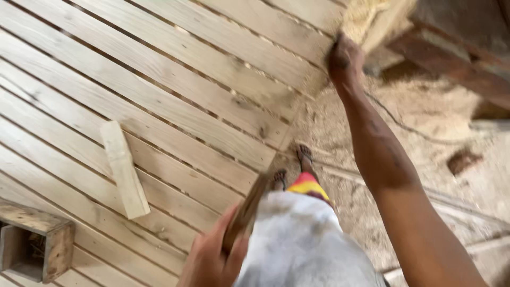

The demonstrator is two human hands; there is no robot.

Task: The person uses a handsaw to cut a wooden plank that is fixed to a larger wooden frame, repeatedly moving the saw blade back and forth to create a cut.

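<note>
Your right hand (345, 58) is stretched out, fingers curled over the far end of the wide panel of pale wooden slats (175, 90) that lies in front of you. Your left hand (212, 258) is closed around a thin brown wooden stick (247, 210) at the panel's near edge. A short pale wooden block (124, 169) rests loose on the slats, and a small open wooden box (34, 247) sits at the lower left.

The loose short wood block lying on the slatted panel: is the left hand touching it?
Apart. The head view shows the short wood block lying alone on the slatted panel, with bare slats between it and the left hand.
</note>
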